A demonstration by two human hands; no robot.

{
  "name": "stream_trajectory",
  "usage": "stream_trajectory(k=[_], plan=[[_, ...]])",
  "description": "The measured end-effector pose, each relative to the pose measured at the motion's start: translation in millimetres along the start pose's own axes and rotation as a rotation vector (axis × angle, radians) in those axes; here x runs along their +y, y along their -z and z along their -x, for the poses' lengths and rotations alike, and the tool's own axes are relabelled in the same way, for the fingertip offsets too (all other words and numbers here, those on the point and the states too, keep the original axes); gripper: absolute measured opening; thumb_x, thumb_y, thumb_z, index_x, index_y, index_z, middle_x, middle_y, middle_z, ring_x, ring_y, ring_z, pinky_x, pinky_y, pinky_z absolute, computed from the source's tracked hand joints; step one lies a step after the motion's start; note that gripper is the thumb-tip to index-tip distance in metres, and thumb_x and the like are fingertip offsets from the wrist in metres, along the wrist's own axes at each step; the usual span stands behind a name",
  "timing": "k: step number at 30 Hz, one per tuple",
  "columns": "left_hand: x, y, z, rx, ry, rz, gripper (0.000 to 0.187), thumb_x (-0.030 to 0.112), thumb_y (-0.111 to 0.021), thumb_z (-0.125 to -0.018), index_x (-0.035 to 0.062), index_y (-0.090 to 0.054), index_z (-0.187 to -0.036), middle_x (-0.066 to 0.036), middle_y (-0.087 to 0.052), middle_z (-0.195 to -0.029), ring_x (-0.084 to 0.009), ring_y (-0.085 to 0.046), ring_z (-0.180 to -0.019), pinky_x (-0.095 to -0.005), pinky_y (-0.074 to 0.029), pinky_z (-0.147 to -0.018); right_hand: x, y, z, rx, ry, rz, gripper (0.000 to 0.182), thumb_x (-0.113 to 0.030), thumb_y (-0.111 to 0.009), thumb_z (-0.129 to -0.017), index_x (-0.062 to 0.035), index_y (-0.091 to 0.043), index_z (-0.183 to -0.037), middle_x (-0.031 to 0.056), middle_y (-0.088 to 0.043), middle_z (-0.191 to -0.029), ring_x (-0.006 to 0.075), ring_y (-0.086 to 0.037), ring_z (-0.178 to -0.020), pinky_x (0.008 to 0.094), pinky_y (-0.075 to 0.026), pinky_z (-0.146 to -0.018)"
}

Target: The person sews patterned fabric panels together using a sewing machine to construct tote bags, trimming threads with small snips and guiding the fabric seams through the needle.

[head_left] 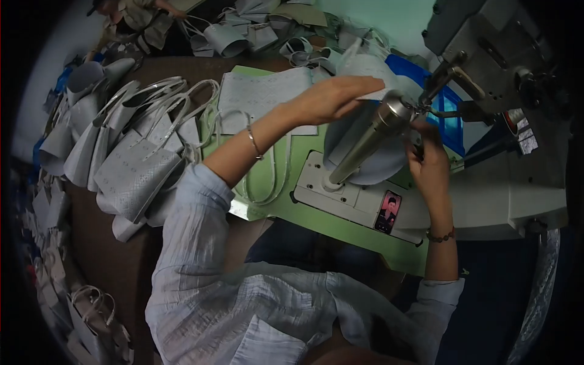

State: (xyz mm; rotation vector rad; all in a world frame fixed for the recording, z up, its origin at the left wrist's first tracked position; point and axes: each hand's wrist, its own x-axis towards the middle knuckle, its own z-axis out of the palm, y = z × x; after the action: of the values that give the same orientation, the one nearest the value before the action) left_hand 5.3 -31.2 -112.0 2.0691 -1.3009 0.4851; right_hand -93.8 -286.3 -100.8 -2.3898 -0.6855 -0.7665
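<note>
A pale grey handbag body (365,67) hangs around the metal post (371,137) of a post-bed sewing machine (486,52). Its upper edge lies at the top of the post, close to the needle area. My left hand (337,97) grips this edge from the left, fingers stretched along the material. Just right of the post top, my right hand (431,159) is closed, with its fingertips raised under the needle area. A small dark item shows by its fingers; I cannot tell what it is. The lower part of the bag droops behind the post.
Finished-looking pale handbags (140,170) are heaped on the left. A flat patterned panel (264,94) and loose straps (267,198) lie on the green tabletop (328,222). A phone (388,212) rests on the machine base. Behind stands a blue bin (451,121); another person (137,21) is at far left.
</note>
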Motion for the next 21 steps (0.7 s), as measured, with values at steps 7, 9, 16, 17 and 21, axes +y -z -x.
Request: stream_trajectory(k=[7, 9, 16, 17, 21], plan=[[-56, -53, 128, 0.263, 0.572, 0.151, 0.046, 0.032, -0.053, -0.094, 0.0004, -0.052, -0.128, -0.021, -0.053, -0.130, -0.0360, -0.050, -0.121, -0.0416, -0.038, -0.103, -7, 8, 23, -0.020, -0.080, 0.043, 0.019, -0.006, -0.064, -0.087, -0.0033, -0.059, -0.105, 0.0069, -0.059, -0.099, 0.0139, -0.052, -0.062, 0.0260, -0.041, -0.052], [-97, -85, 217, 0.323, 0.853, -0.220, 0.051, 0.037, -0.064, -0.085, -0.0007, -0.057, -0.119, -0.024, -0.058, -0.120, -0.0380, -0.053, -0.114, -0.0438, -0.041, -0.098, -3, 17, 37, -0.027, -0.099, 0.069, 0.013, -0.008, -0.064, -0.089, -0.0014, -0.059, -0.099, 0.0066, -0.059, -0.095, 0.0136, -0.051, -0.062, 0.0262, -0.040, -0.051], [-88, -107, 348, 0.404, 1.523, -0.276, 0.068, 0.036, -0.074, -0.073, -0.0005, -0.049, -0.126, -0.024, -0.061, -0.110, -0.0337, -0.059, -0.104, -0.0429, -0.047, -0.090, -7, -6, 88, -0.215, -0.247, 0.023, 0.018, -0.012, -0.064, -0.088, -0.0004, -0.053, -0.081, 0.0133, -0.052, -0.081, 0.0349, -0.054, -0.067, 0.0391, -0.043, -0.058], [-87, -109, 349, 0.425, 1.491, -0.127, 0.063, 0.038, -0.072, -0.076, 0.0001, -0.052, -0.123, -0.021, -0.063, -0.101, -0.0328, -0.061, -0.096, -0.0413, -0.049, -0.085, -15, -14, 89, -0.228, -0.234, -0.017, 0.019, -0.014, -0.064, -0.088, -0.0009, -0.052, -0.080, 0.0142, -0.051, -0.080, 0.0360, -0.054, -0.068, 0.0399, -0.043, -0.058], [-78, -94, 342, 0.367, 1.369, -0.012, 0.044, 0.040, -0.066, -0.084, 0.0015, -0.064, -0.106, -0.009, -0.061, -0.074, -0.0245, -0.059, -0.065, -0.0340, -0.049, -0.066, -39, -46, 116, -0.255, -0.163, -0.137, 0.014, -0.013, -0.065, -0.085, -0.0020, -0.056, -0.082, 0.0121, -0.053, -0.080, 0.0325, -0.057, -0.069, 0.0373, -0.045, -0.060]])
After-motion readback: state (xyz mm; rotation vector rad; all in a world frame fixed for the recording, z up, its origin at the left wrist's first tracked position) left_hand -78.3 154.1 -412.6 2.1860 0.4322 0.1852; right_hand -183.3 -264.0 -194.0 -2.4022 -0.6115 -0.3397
